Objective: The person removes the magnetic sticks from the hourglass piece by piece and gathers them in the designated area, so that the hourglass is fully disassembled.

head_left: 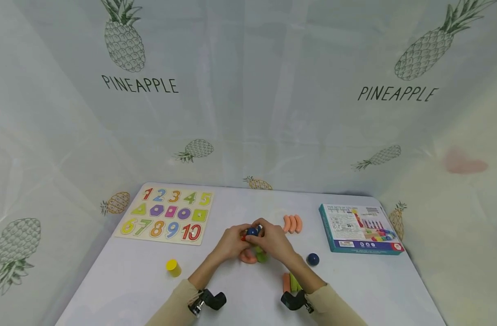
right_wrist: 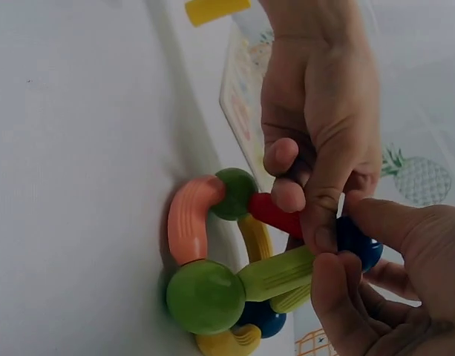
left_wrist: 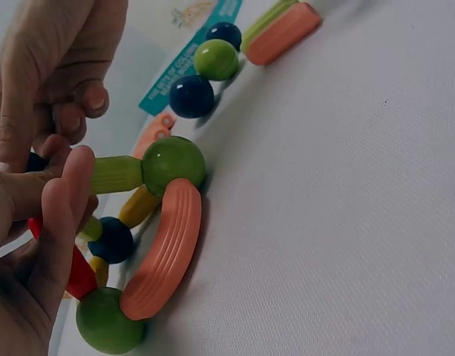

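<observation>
Both hands meet over a frame of toy balls and rods standing on the table. A dark blue ball tops it, where a red rod and a light green rod come together. My right hand pinches that ball between thumb and fingers. The left hand grips near the red rod's upper end, its thumb beside the ball. Below, a coral curved rod joins two green balls. Yellow curved rods and another blue ball form the far side. Fingers partly hide the top joint.
A yellow cylinder stands left, before a number board. Several coral curved rods lie behind the hands. Rightward are a loose blue ball and a toy box. Coral and green rods lie near the right forearm.
</observation>
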`<state>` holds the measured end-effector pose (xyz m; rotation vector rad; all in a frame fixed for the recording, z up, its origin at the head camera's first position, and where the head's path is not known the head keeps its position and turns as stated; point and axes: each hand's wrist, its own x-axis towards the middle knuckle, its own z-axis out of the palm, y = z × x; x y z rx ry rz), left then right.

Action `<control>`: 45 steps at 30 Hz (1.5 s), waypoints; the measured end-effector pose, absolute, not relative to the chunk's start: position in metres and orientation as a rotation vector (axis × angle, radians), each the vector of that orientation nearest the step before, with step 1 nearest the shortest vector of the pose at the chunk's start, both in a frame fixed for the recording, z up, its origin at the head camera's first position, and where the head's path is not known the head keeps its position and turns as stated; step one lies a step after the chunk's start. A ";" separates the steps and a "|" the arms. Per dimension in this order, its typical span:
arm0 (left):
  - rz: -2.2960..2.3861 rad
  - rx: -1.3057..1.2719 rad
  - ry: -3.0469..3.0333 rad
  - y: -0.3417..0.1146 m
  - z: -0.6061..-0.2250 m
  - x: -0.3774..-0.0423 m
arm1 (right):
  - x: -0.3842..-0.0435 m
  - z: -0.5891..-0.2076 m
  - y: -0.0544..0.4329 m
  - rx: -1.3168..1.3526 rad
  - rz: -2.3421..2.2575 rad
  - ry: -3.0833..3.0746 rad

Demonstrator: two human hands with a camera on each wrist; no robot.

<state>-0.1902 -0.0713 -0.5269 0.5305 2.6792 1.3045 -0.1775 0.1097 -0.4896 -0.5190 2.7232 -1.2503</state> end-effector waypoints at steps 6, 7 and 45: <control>1.347 0.527 2.662 -0.073 -0.527 -0.192 | -0.179 -0.491 0.108 -0.524 -1.254 2.715; 1.358 0.523 2.654 -0.073 -0.527 -0.192 | -0.179 -0.491 0.108 -0.521 -1.270 2.703; 1.527 0.416 2.501 -0.076 -0.529 -0.189 | -0.189 -0.504 0.117 -0.286 -1.672 2.209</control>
